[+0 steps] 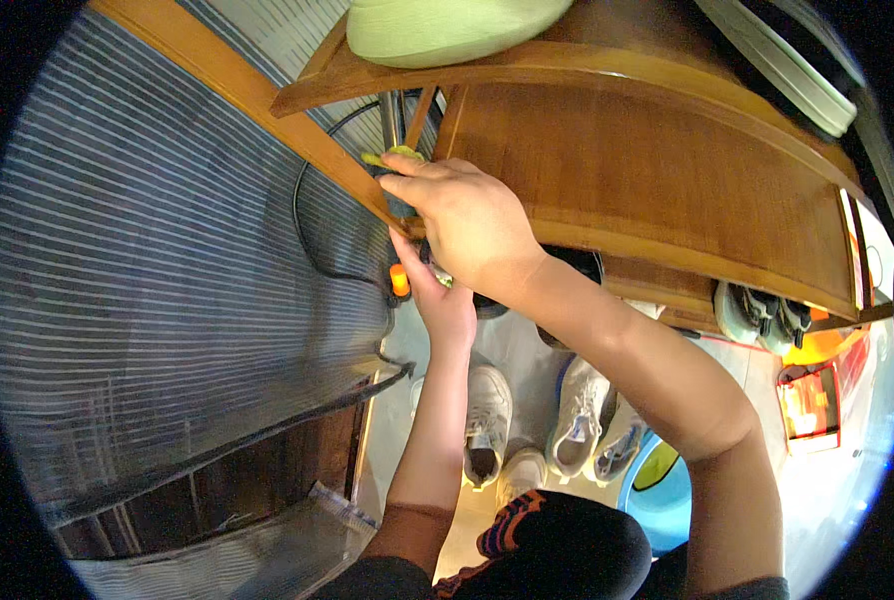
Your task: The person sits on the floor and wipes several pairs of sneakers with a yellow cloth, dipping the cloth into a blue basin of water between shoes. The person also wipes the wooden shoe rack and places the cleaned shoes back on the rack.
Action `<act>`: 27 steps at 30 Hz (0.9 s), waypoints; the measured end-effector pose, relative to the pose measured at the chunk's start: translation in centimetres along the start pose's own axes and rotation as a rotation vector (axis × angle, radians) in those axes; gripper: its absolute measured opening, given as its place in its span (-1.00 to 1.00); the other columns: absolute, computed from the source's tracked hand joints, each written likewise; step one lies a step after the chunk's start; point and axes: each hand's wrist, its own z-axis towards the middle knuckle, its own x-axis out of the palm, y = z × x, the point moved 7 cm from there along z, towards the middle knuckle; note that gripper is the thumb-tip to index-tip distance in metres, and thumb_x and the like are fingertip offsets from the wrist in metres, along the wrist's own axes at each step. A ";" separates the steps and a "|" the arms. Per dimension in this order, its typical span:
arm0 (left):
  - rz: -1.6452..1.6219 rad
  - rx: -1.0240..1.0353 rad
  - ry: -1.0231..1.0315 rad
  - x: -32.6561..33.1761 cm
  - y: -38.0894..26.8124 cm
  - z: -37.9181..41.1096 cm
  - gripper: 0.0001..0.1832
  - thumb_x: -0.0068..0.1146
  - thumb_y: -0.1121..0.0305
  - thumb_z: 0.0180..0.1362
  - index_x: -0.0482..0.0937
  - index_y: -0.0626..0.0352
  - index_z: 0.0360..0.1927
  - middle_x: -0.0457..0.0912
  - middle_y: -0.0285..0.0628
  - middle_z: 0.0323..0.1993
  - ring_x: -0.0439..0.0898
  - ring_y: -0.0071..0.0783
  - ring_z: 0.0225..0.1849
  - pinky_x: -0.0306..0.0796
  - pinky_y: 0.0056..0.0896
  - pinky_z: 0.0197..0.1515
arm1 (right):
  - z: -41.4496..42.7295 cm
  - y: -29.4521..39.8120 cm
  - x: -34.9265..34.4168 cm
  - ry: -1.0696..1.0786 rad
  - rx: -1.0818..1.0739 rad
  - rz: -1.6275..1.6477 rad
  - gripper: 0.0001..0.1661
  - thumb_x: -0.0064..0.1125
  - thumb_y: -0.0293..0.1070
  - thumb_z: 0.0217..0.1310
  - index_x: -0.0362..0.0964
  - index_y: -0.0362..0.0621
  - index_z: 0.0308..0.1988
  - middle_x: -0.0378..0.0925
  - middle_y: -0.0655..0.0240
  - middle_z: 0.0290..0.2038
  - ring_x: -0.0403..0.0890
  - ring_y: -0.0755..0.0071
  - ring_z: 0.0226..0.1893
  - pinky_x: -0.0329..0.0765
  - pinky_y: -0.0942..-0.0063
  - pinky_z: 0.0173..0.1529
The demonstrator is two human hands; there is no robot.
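My right hand (473, 214) reaches across to the left end of a wooden shoe rack. Its extended fingers lie over a yellow-green cloth (400, 156), beside the rack's slanting wooden upright (327, 150). Just below it, my left hand (443, 296) is raised with its fingertips at the lower end of that upright. My right hand covers part of the left, so the left's grip is hidden. A brown wooden shelf board (657, 172) of the rack stretches away to the right.
A striped dark curtain (176, 277) hangs at left, with a black cable (297, 202) beside it. Shoes (578, 412) and a blue basin (660, 495) stand on the floor. A pale green rounded object (454, 26) rests on the upper shelf. Sneakers (754, 311) sit lower right.
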 end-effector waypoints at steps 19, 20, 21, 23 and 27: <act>-0.053 0.081 0.042 -0.3 -0.6 1.3 0.03 0.16 0.62 0.10 -0.16 0.24 0.60 -0.02 0.01 0.59 -0.01 -0.15 0.60 -0.25 -0.14 0.60 | 10.7 -9.5 1.7 -0.108 -0.301 -0.627 -0.65 0.03 -0.32 0.29 0.64 0.09 0.00 0.69 0.35 -0.02 0.70 0.19 0.04 0.65 0.18 0.03; 0.005 0.099 0.029 -0.5 -0.6 1.0 0.05 0.17 0.61 0.09 -0.19 0.24 0.60 -0.03 0.02 0.59 -0.02 -0.13 0.60 -0.26 -0.13 0.60 | 10.1 -9.6 2.8 -0.030 -0.134 -0.641 -0.68 0.03 -0.35 0.26 0.65 0.05 -0.06 0.69 0.34 -0.05 0.71 0.18 0.00 0.65 0.17 0.01; 0.062 0.120 0.018 -0.3 -0.7 0.9 0.07 0.17 0.61 0.08 -0.21 0.24 0.60 -0.05 0.03 0.59 -0.04 -0.12 0.61 -0.26 -0.13 0.60 | 9.5 -8.7 3.0 -0.059 -0.149 -0.587 -0.73 0.06 -0.35 0.23 0.67 0.05 -0.14 0.72 0.31 -0.11 0.74 0.14 -0.07 0.66 0.15 -0.02; 0.137 0.131 0.023 0.3 -1.3 0.6 0.13 0.16 0.61 0.04 -0.31 0.24 0.60 -0.13 0.09 0.61 -0.11 -0.08 0.62 -0.30 -0.11 0.60 | 8.6 -7.6 2.4 -0.009 -0.095 -0.508 -0.74 0.07 -0.34 0.21 0.67 0.01 -0.18 0.74 0.26 -0.21 0.76 0.09 -0.15 0.66 0.14 -0.06; 0.185 0.106 0.004 -0.3 -0.7 0.6 0.16 0.18 0.61 0.04 -0.36 0.23 0.60 -0.17 0.12 0.61 -0.14 -0.07 0.63 -0.32 -0.11 0.60 | 6.8 -3.6 3.4 0.342 0.103 -0.574 -0.65 0.22 -0.41 0.04 0.68 -0.01 -0.10 0.70 0.34 0.04 0.72 0.14 -0.04 0.58 0.16 0.03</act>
